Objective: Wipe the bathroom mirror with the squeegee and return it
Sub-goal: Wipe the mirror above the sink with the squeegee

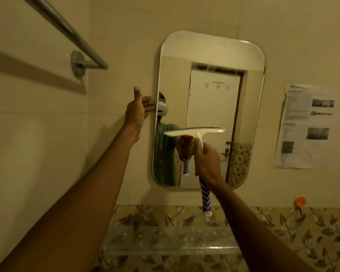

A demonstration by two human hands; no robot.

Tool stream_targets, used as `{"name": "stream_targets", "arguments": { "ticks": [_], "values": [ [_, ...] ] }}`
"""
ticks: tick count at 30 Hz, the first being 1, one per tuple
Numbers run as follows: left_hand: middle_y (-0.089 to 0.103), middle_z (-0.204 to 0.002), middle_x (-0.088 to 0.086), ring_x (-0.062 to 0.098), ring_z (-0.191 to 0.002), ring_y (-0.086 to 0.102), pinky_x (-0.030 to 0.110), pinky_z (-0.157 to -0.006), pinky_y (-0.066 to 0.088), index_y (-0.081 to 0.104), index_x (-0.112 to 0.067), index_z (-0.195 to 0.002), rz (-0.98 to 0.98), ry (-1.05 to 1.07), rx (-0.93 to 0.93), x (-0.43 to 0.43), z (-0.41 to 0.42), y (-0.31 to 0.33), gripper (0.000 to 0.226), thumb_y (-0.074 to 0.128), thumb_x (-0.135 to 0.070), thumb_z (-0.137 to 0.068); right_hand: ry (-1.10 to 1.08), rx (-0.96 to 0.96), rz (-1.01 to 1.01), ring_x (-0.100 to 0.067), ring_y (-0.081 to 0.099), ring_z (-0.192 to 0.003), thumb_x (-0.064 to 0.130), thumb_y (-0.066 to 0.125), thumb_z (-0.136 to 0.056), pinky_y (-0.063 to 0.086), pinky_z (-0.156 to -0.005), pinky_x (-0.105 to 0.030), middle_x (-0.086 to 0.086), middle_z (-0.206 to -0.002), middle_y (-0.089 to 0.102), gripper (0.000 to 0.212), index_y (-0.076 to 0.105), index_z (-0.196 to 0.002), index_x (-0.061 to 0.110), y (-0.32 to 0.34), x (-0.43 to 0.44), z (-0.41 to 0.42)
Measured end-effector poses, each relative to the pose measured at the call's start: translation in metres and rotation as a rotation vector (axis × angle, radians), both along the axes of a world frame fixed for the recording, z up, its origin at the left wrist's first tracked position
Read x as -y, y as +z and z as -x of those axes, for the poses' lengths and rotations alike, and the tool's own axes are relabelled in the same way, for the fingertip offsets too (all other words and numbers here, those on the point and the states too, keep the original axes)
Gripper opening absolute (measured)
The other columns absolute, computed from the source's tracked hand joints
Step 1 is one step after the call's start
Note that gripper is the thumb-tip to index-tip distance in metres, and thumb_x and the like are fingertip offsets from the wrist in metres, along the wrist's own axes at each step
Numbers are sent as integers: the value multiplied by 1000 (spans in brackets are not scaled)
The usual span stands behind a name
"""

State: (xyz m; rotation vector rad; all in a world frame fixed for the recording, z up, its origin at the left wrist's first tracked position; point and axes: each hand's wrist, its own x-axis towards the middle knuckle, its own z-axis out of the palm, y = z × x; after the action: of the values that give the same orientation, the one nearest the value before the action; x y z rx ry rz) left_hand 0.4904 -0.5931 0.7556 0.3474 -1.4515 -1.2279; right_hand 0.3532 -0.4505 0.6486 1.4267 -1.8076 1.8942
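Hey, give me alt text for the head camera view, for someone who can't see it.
A person's right-hand grip holds a white squeegee by its blue-striped handle, blade level in front of the middle of a rounded wall mirror. The left-hand grip lies open at the mirror's left edge; a towel bar is upper left, printed sheets on the right.
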Motion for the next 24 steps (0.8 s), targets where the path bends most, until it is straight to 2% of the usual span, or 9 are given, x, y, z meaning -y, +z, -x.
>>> {"name": "stream_targets", "arguments": {
  "ticks": [2,5,9,10,12,14,18,21,24],
  "values": [
    [59,-132,15,22,-116,59,31,-102,41,51,-2,-134,-9,-56,-49,0,2,14,77,11,-57,-99,10,24,48,-3,63,-57,35,40,-103,48,-47,-11,1,-77,66,30,60,-86,20,40,8,2],
    [62,-127,16,20,-103,61,30,-97,43,55,0,-129,-4,-111,-36,1,4,25,83,5,-58,-98,6,17,105,-14,68,-69,36,38,-104,55,-56,-23,-7,-88,68,31,60,-97,15,96,21,3],
    [63,-124,17,24,-108,60,33,-98,43,56,1,-128,-53,-165,-31,5,3,31,89,3,-62,-95,14,13,177,-5,64,-54,33,34,-106,49,-47,-15,-6,-81,67,34,57,-104,8,160,35,-1],
    [63,-120,16,25,-108,60,33,-97,44,56,2,-127,-67,-178,-35,5,3,31,90,3,-63,-95,2,6,179,-6,64,-55,34,33,-106,51,-48,-16,-6,-82,66,35,56,-106,7,174,39,-2],
    [63,-112,13,25,-107,59,35,-96,44,58,2,-124,-74,-191,-26,3,2,32,89,3,-62,-95,-50,-30,188,-14,68,-70,37,31,-105,59,-64,-28,-11,-89,67,40,55,-109,6,200,50,-1],
    [64,-112,12,28,-109,60,38,-98,46,59,-1,-123,-69,-190,3,3,1,32,89,5,-65,-93,-100,-51,205,-23,69,-81,40,29,-104,59,-78,-42,-14,-95,67,43,54,-108,5,220,59,0],
    [65,-119,13,28,-110,60,47,-105,43,59,-6,-125,-63,-177,74,6,1,31,93,8,-74,-87,-193,-90,167,-26,68,-87,41,25,-104,58,-81,-44,-15,-99,66,44,50,-113,5,236,68,-4],
    [67,-109,11,29,-109,61,50,-107,42,59,-4,-123,-102,-237,21,10,-2,29,95,9,-76,-86,-220,-111,106,-23,69,-78,44,23,-104,60,-74,-43,-12,-91,66,44,48,-112,9,221,68,-7],
    [64,-123,18,30,-114,61,47,-106,43,58,-1,-126,-145,-287,-33,17,-4,24,99,12,-79,-84,-199,-101,63,-19,69,-68,45,24,-104,61,-66,-40,-7,-81,66,46,52,-108,10,186,60,-11]
  ]
}}
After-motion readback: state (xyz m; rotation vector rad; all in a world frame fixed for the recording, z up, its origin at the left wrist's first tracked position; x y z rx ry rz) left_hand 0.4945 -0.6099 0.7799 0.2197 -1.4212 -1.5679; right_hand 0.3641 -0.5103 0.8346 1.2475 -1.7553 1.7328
